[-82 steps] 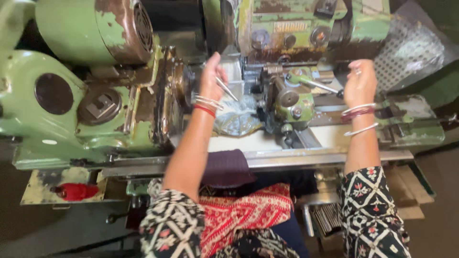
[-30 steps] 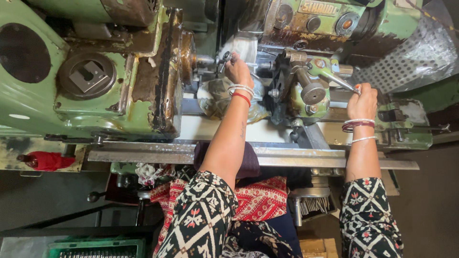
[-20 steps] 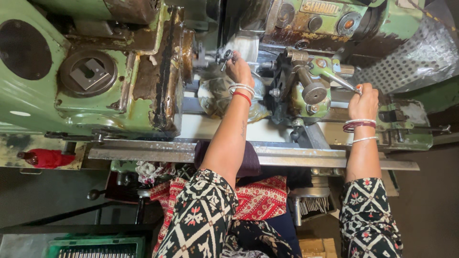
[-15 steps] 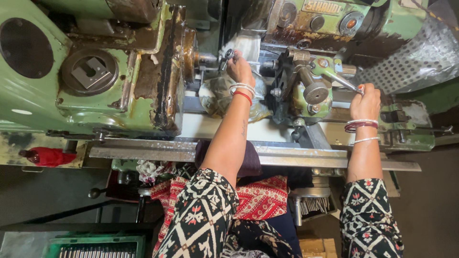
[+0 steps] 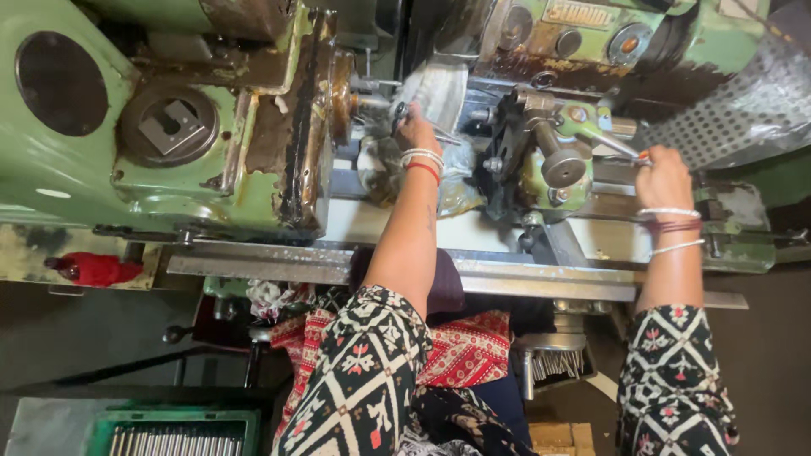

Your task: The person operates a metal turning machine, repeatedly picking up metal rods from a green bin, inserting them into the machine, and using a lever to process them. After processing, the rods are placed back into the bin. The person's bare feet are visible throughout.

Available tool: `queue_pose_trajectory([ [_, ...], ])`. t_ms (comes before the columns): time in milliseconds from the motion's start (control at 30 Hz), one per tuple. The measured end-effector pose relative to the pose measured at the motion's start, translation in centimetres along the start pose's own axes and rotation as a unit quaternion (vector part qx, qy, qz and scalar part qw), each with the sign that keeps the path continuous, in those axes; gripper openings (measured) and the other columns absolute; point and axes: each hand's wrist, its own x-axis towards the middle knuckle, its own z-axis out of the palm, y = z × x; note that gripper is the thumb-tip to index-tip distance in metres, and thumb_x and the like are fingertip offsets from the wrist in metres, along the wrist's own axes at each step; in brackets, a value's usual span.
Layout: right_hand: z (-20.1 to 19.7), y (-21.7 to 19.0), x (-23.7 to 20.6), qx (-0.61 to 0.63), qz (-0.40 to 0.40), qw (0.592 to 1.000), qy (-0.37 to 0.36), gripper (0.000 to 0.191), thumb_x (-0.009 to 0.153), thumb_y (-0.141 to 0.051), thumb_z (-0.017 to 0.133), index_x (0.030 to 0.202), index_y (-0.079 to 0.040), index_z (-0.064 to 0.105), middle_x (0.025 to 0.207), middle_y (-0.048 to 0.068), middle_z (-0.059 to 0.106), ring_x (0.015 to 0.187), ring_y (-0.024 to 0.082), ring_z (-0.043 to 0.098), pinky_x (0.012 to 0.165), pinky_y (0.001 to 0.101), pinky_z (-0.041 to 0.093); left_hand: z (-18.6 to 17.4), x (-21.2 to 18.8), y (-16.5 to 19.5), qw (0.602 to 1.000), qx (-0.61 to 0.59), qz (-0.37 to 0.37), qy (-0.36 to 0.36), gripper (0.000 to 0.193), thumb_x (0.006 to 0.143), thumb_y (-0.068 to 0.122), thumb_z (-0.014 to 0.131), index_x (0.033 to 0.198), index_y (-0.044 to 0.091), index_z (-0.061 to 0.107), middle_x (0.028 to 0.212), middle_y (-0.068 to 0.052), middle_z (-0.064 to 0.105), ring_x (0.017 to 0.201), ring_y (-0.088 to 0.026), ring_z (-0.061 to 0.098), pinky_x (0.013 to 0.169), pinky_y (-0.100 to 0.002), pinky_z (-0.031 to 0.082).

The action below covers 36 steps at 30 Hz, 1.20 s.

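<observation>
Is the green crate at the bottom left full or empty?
Not empty: the green crate holds a row of metal rods. Its lower part is out of view, so how full cannot be told.

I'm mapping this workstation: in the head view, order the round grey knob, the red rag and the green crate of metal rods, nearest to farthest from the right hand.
1. Round grey knob, just left of the right hand.
2. Green crate of metal rods, bottom left.
3. Red rag, far left.

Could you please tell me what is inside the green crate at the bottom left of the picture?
The green crate holds a row of slim metal rods lying side by side. Only its upper edge shows; the frame cuts off the rest, so how many rods it holds cannot be seen.
</observation>
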Motion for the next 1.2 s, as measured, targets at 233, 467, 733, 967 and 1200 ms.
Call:
queue_pose_trajectory([
  [233,0.3,0.9,0.9,0.028,0.006,0.999,-0.018,0.020,0.103,-0.013,0.054,0.112,-0.001,0.067,0.113,0.030,0.064,0.107,0.051,0.060,0.094,0.0566,0.048,-0.1,1.0,0.2,0.996,-0.085,-0.029,-0.011,0.052,0.091,0.042,0.069,0.113,-0.004,0.071,0.105,-0.014,0.073,0.084,-0.025,0.068,0.073,-0.036,0.059],
  [467,-0.2,-0.6,0.2,-0.036,0.049,0.997,-0.045,0.026,0.101,-0.014,0.053,0.116,-0.001,0.069,0.111,0.034,0.065,0.103,0.052,0.062,0.091,0.0585,0.049,0.7,2.2,-0.7,0.975,-0.184,-0.109,-0.055,0.048,0.092,0.045,0.070,0.117,0.004,0.069,0.125,-0.006,0.066,0.097,-0.022,0.061,0.083,-0.030,0.049],
  [733,2.1,-3.5,-4.9,-0.034,0.104,0.994,0.028,0.014,0.103,-0.014,0.059,0.113,-0.004,0.061,0.110,0.029,0.060,0.090,0.054,0.062,0.077,0.0622,0.049,0.4,3.4,-2.0,0.963,-0.233,-0.100,-0.089,0.046,0.093,0.042,0.073,0.116,0.003,0.067,0.117,-0.008,0.063,0.103,-0.018,0.058,0.087,-0.033,0.052],
  [967,2.4,-1.1,-3.6,0.006,0.076,0.996,0.051,0.023,0.094,0.001,0.055,0.116,-0.001,0.060,0.122,0.033,0.055,0.094,0.053,0.060,0.083,0.0584,0.050,0.4,3.0,-1.2,0.958,-0.233,-0.154,-0.070,0.037,0.094,0.037,0.071,0.117,0.008,0.066,0.119,-0.006,0.063,0.107,-0.018,0.059,0.089,-0.030,0.050],
  [1200,-3.1,5.9,-6.5,0.123,-0.016,0.987,0.098,0.024,0.120,-0.001,0.057,0.143,-0.005,0.062,0.148,0.016,0.056,0.137,0.037,0.057,0.124,0.0450,0.046,0.8,2.0,-0.2,0.953,-0.249,-0.144,-0.097,0.038,0.095,0.039,0.068,0.118,0.009,0.065,0.117,-0.003,0.065,0.108,-0.016,0.059,0.087,-0.030,0.050],
])
